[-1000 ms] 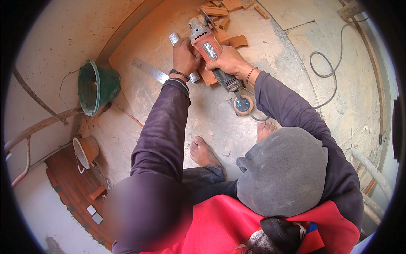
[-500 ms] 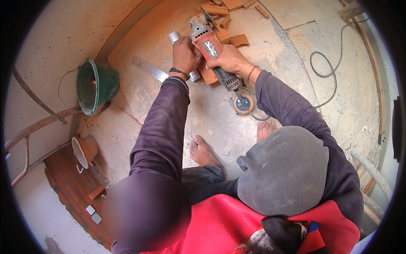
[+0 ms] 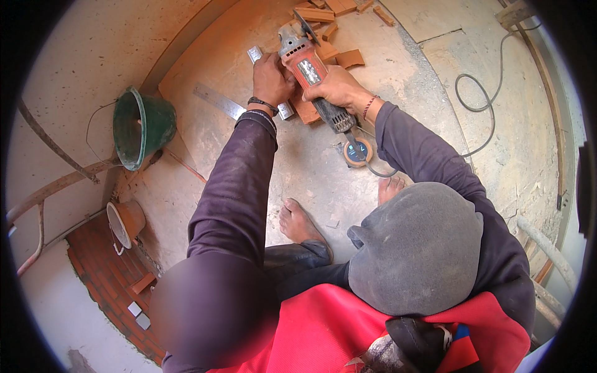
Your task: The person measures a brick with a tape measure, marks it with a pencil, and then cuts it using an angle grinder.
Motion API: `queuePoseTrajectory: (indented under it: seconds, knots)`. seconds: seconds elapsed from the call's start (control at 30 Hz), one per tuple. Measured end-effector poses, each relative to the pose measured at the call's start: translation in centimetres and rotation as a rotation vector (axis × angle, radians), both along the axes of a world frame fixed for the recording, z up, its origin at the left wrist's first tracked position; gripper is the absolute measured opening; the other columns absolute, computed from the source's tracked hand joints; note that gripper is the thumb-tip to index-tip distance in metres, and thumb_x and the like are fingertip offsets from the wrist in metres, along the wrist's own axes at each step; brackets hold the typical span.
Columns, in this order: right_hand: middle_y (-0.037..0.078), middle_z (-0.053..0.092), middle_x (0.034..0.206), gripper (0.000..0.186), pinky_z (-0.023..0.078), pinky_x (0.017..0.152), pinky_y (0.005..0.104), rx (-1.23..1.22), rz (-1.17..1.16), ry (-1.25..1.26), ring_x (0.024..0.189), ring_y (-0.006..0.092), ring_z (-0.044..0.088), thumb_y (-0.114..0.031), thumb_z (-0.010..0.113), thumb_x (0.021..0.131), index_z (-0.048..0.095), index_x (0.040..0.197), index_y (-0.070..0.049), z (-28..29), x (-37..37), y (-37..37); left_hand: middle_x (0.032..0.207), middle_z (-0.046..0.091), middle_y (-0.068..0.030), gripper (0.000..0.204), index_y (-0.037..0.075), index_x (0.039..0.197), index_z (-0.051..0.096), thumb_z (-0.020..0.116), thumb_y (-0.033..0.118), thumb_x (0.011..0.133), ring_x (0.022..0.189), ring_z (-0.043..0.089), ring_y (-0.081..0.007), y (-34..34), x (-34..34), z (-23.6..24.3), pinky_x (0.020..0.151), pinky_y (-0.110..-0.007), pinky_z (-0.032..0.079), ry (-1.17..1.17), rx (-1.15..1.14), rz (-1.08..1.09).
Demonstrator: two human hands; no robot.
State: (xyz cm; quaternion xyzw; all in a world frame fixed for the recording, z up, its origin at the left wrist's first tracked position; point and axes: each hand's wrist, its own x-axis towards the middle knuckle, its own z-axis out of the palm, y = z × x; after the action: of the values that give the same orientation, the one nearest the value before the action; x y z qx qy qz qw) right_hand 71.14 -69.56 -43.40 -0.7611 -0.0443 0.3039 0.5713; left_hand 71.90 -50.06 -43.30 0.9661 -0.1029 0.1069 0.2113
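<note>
An angle grinder with a red body and black rear end is gripped by my right hand, fingers wrapped round it. Its disc points away from me, close above terracotta pieces. Just left of it, my left hand curls over the thick silver bar of a metal try square, whose thin blade stretches left on the floor. Beneath the hands lies a terracotta tile, mostly covered by them and the grinder. My left fingertips are partly hidden beside the grinder.
Terracotta offcuts lie beyond the grinder. A tape measure sits near my feet, by the grinder's cable, which loops off right. A green bucket and an orange bucket stand left. Metal tubes are at right.
Almost nothing differs. My left forearm has shifted very slightly left; both hands keep their holds and the grinder stays in place.
</note>
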Motion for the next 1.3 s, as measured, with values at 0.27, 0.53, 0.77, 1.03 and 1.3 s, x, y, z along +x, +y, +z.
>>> queuePoseTrajectory:
  seconds: [0.27,0.53,0.77,1.03,1.3]
  knots:
    - [0.02,0.072,0.089,0.054,0.054,0.07,0.0357,0.04,-0.016,0.036,0.077,0.0261,0.07,-0.029,0.085,0.062,0.07,0.098,0.008,0.2,-0.2,-0.2,0.09,0.065,-0.0213,0.023,0.0,0.089,0.064,0.071,0.014,0.072,0.092,0.061,-0.0411,0.1,0.1,0.2,0.082,-0.048,0.05,0.027,0.02,0.023]
    - [0.018,0.072,0.088,0.053,0.054,0.068,0.0355,0.091,-0.037,0.061,0.074,0.0248,0.069,-0.027,0.085,0.061,0.069,0.097,0.008,0.0,-0.6,-0.2,0.089,0.066,-0.0205,0.023,0.0,0.089,0.065,0.07,0.015,0.073,0.091,0.062,-0.0403,0.0,0.2,0.3,0.083,-0.047,0.051,-0.018,-0.015,-0.012]
    - [0.018,0.071,0.087,0.052,0.054,0.068,0.0356,0.079,-0.028,0.056,0.074,0.024,0.069,-0.027,0.086,0.061,0.069,0.096,0.008,0.3,-0.7,-0.3,0.09,0.067,-0.0202,0.021,0.001,0.091,0.066,0.068,0.015,0.075,0.092,0.062,-0.04,0.1,0.4,0.1,0.083,-0.047,0.051,-0.052,-0.008,-0.059]
    - [0.018,0.071,0.087,0.052,0.054,0.067,0.035,0.098,-0.037,0.091,0.072,0.0233,0.069,-0.027,0.085,0.061,0.069,0.096,0.008,0.0,-1.0,-0.4,0.094,0.067,-0.0212,0.028,0.001,0.099,0.068,0.069,0.016,0.076,0.093,0.063,-0.0399,0.2,0.4,-0.1,0.085,-0.047,0.052,-0.026,-0.037,-0.036]
    - [0.018,0.071,0.086,0.051,0.054,0.066,0.0346,0.119,-0.037,0.094,0.071,0.0232,0.069,-0.027,0.085,0.061,0.07,0.094,0.009,-0.5,-1.4,-0.7,0.099,0.069,-0.0206,0.037,0.0,0.108,0.069,0.071,0.015,0.074,0.097,0.064,-0.0381,0.1,0.3,0.1,0.088,-0.044,0.052,-0.024,-0.022,-0.01]
